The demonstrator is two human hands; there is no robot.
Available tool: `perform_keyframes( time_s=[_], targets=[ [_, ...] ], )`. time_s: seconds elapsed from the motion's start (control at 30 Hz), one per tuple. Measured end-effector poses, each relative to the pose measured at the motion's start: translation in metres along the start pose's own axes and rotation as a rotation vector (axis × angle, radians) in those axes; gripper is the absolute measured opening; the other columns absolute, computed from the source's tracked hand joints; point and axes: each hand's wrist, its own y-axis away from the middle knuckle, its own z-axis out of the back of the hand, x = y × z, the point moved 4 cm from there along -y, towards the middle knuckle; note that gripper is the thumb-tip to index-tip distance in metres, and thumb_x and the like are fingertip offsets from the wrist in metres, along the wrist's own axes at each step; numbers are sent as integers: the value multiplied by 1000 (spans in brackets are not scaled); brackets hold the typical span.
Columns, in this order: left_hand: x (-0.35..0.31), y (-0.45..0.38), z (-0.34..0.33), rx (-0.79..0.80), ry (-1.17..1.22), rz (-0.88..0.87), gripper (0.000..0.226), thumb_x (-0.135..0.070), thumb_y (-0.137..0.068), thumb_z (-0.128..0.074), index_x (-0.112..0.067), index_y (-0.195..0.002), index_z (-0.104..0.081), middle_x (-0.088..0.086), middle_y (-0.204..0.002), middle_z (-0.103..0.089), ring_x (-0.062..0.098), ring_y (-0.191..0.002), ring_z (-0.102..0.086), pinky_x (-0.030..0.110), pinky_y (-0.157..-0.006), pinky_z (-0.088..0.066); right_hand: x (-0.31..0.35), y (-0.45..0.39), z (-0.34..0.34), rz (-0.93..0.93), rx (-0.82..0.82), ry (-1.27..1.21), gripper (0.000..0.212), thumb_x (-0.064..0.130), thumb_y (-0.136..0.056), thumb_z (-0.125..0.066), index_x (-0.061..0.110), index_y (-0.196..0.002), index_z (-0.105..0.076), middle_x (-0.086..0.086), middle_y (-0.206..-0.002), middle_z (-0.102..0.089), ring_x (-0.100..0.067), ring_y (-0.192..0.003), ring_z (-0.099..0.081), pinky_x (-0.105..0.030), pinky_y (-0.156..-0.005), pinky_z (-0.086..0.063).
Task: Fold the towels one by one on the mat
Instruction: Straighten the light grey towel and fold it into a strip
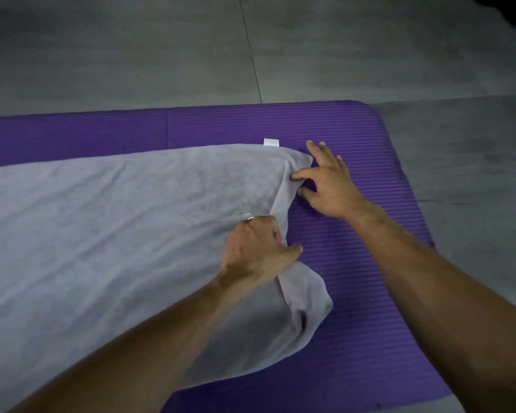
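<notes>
1. Grey concrete floor (131,55) carries a purple ribbed mat (355,293).
2. A grey towel (116,219) covers the mat's left; its white label (271,142) shows no readable writing.
3. Left hand (256,251) fingers grasp the towel's right edge; right hand (328,183) fingers are spread, released, beside the far corner, with bare mat rightward.

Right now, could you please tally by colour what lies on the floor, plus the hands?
Grey terry towel: 1
White fabric label at its far edge: 1
Purple ribbed foam mat: 1
Bare hands, left hand and right hand: 2
Total: 5
</notes>
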Motion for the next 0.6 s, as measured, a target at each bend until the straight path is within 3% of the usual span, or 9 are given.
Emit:
perform_keyframes(
  time_s=[0.07,0.17,0.3,0.37,0.47,0.5,0.6],
  targets=[
    [20,5,19,-12,-12,65,29,-34,-60,-75,-25,-70,-49,-10,-73,-56,13,-73,-58,26,-58,-40,18,-4,1,26,-114,-16,20,27,-94,-61,23,-111,-69,-6,-158,-24,-27,-148,-14,-50,-115,-18],
    [49,16,49,61,11,119,40,-22,-60,-73,-30,-86,-45,-10,-81,-53,17,-77,-55,26,-58,-37,47,-13,1,69,-188,-49,15,22,-95,-56,16,-103,-66,-2,-139,-48,-26,-132,-40,-47,-104,-36],
    [89,37,92,182,24,150,72,-37,-49,-65,-35,-115,-38,-5,-76,-58,19,-76,-60,28,-62,-45,96,-25,7,112,-228,-22,14,14,-97,-49,16,-104,-60,0,-106,-66,-24,-106,-58,-39,-90,-37],
    [112,47,115,236,-127,129,71,-26,-58,-66,-35,-123,-36,-5,-80,-60,20,-81,-61,28,-68,-49,124,-30,10,135,-245,1,14,13,-97,-47,17,-104,-58,0,-97,-68,-24,-97,-60,-38,-89,-35],
    [139,60,153,234,-235,102,19,-11,-67,-58,-25,-78,-53,-8,-72,-54,14,-70,-54,19,-54,-40,171,-41,14,201,-286,19,14,13,-98,-45,18,-103,-58,1,-98,-67,-23,-96,-58,-38,-89,-33],
    [148,65,165,237,-252,91,15,-8,-69,-56,-21,-68,-49,-7,-70,-52,13,-67,-51,18,-50,-35,188,-46,15,226,-297,34,14,14,-97,-45,19,-102,-58,1,-99,-67,-24,-98,-57,-38,-88,-31],
    [178,81,201,232,-280,51,21,-4,-76,-51,-19,-63,-43,-5,-69,-51,8,-62,-47,14,-49,-31,243,-62,15,308,-279,91,16,13,-95,-45,21,-101,-58,1,-101,-67,-25,-102,-55,-39,-87,-31]
  ],
)
